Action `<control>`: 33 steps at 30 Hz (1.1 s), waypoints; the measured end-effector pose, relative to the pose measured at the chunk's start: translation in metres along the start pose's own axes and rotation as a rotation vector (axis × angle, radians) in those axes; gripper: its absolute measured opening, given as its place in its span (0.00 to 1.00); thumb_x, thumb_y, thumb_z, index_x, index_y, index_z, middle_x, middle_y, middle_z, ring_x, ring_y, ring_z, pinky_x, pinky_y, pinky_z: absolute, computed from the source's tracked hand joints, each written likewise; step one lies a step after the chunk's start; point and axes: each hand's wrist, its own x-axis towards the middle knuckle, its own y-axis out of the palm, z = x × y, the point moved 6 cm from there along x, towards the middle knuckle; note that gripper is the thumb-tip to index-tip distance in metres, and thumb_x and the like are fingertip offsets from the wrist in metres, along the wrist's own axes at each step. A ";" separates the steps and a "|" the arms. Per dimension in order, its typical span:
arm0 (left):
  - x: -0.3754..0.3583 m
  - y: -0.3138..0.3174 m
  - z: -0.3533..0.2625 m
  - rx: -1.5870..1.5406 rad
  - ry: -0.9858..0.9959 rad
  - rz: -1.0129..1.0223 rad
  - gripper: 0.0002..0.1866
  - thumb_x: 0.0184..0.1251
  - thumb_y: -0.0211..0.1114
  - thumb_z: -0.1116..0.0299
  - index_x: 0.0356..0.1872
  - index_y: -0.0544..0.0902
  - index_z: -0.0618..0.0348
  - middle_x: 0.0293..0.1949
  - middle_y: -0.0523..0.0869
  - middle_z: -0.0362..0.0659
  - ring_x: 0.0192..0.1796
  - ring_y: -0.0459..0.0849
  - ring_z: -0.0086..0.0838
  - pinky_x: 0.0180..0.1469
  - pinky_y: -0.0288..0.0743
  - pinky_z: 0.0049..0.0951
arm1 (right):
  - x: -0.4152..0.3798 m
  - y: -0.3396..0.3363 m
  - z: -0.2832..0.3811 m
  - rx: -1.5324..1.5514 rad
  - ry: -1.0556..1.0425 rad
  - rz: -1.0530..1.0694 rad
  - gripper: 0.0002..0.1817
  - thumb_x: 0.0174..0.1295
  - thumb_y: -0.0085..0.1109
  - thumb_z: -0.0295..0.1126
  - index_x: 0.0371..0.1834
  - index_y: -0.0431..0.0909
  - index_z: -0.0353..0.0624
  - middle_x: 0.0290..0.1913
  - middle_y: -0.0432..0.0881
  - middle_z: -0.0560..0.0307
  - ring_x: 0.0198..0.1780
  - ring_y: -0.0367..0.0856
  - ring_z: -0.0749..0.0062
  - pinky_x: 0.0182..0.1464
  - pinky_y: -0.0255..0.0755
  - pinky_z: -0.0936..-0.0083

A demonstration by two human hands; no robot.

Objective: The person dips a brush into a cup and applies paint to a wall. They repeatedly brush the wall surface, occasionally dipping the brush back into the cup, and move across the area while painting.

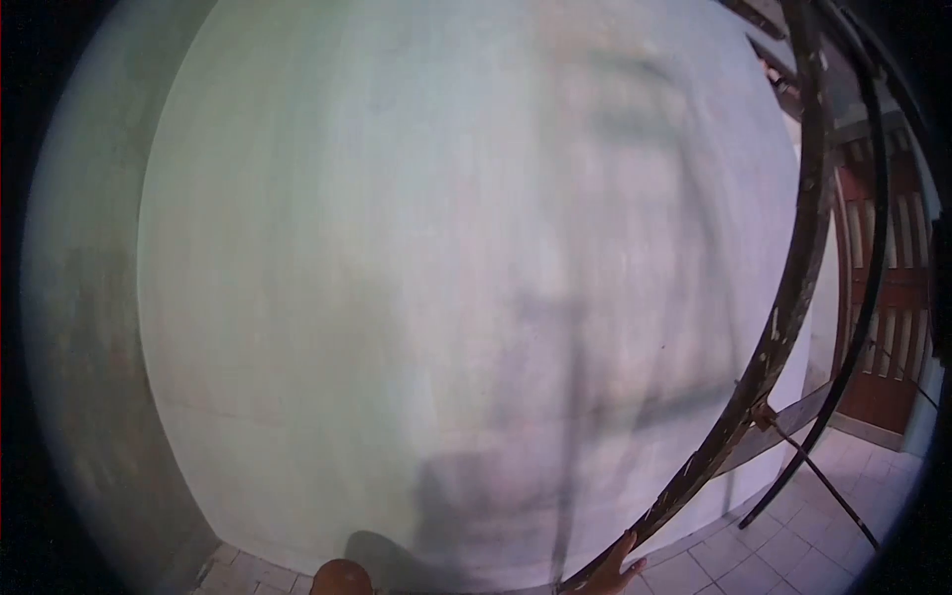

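A paint-spattered brown ladder rises along the right side of the view, its rail looking curved through the lens. Low on this rail, at the bottom edge of the picture, is my right hand, its fingers against the rail and partly cut off by the frame. My left hand is out of sight. Directly ahead stands a pale wall with streaky, uneven patches, and shadows of the ladder and a person fall across it.
A round reddish-brown object shows at the bottom edge, left of centre. Pale tiles cover the floor. A second dark rail and a thin brace rod stand to the right. Behind them is a brown slatted door.
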 end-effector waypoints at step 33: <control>-0.097 -0.153 0.141 0.132 -0.330 0.483 0.45 0.60 0.63 0.54 0.71 0.43 0.47 0.61 0.69 0.48 0.53 0.76 0.32 0.54 0.71 0.43 | -0.040 0.127 -0.139 0.302 0.282 0.041 0.20 0.62 0.54 0.32 0.56 0.67 0.37 0.47 0.75 0.48 0.46 0.77 0.58 0.49 0.75 0.64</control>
